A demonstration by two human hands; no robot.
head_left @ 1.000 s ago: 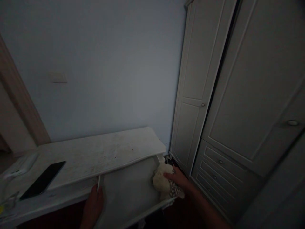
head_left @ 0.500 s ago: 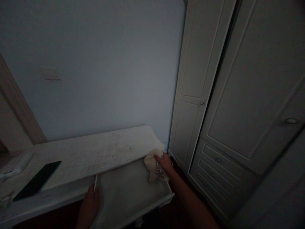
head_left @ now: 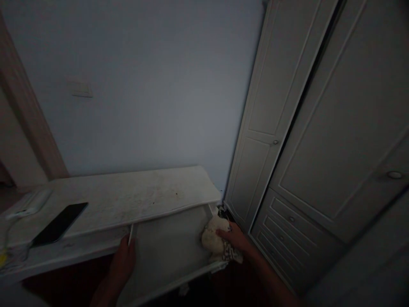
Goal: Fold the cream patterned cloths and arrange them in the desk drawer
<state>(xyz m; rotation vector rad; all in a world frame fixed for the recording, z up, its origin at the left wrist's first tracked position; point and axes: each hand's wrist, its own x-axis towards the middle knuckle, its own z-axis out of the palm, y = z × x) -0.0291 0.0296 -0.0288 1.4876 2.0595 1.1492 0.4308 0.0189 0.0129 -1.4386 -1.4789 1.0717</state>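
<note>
Cloth shifted frontward along drawer, stained tabletop, bluish wall, panelled wardrobe

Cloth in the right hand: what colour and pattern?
The cloth is cream with a dark-and-light patterned part, shown in the head view.

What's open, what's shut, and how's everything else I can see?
Drawer: open, pulled out.
Left hand: closed on the drawer's left wall.
Beige cloth: crumpled, at the drawer's right side.
Right hand: gripping the cloth.
Black phone: flat, screen dark.
Tabletop: marked, speckled.
Wardrobe drawers: shut.
Wall switch: can't tell.
</note>
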